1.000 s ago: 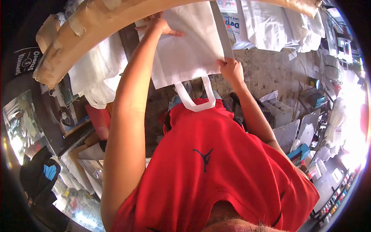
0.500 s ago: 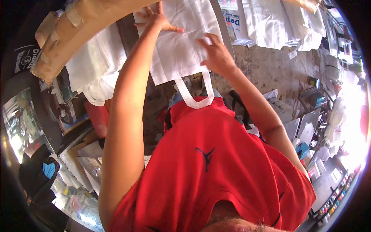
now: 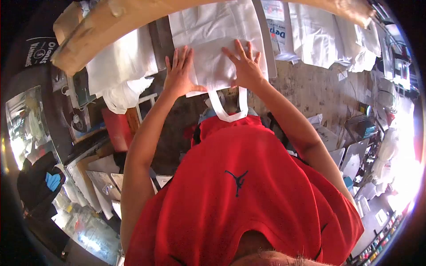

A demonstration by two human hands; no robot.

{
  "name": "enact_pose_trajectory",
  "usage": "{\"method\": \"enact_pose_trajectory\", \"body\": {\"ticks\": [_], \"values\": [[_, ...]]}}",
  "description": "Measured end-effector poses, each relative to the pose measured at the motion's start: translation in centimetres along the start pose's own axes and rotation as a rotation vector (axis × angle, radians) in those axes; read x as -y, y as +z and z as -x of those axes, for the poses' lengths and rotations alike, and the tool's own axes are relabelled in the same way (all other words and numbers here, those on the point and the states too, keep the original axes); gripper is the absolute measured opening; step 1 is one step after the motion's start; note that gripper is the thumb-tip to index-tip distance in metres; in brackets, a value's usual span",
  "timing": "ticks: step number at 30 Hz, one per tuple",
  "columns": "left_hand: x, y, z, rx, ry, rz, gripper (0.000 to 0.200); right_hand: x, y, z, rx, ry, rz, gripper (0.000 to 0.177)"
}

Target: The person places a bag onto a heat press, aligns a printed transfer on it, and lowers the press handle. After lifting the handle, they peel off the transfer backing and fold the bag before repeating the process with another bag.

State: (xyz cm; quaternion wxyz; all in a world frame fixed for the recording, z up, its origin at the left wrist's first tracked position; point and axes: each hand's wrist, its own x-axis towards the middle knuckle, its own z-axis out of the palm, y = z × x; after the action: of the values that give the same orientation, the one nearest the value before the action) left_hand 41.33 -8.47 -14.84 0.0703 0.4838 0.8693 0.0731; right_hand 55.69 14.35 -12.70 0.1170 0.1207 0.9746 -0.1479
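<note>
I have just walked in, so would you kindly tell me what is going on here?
A person in a red shirt is handling a white bag laid out in front of them. The left hand is spread at its left edge, the right hand over its right part; neither is gripping it. The handle points towards the shirt.

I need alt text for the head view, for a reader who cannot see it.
A person's left hand and right hand spread over a flat white fabric-looking bag, its white loop handle pointing toward the person's red cloth shirt.
</note>
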Motion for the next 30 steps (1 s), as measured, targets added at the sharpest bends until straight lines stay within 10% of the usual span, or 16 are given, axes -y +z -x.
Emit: {"method": "enact_pose_trajectory", "body": {"ticks": [8,13,19,21,24,30], "values": [[-1.7,-2.9,-1.1,0.219,-0.098,-0.184,0.157,-0.1,-2.1,-0.2,0.063,0.121,0.063,0.152],[-0.1,3.3,-9.1,-0.225,0.043,0.258,0.122,0.4,-2.2,-0.4,0.142,0.041,0.242,0.155],[-4.1,-2.2,-11.2,0.007,-0.256,0.095,0.108,7.0,-26.9,8.0,0.804,-0.754,-0.256,0.069],[-3.2,-1.0,-11.9,0.082,-0.242,0.128,0.105,7.1,-35.0,10.0,0.395,-0.971,-0.378,0.055],[-4.0,-0.5,-11.0,0.066,-0.247,0.065,0.103,4.1,-42.4,7.3,-0.281,-0.619,-0.106,0.051],[-5.0,0.9,-6.7,-0.09,-0.161,0.085,0.111,-1.8,-43.0,-1.8,-0.334,-0.25,0.05,0.043]]}}
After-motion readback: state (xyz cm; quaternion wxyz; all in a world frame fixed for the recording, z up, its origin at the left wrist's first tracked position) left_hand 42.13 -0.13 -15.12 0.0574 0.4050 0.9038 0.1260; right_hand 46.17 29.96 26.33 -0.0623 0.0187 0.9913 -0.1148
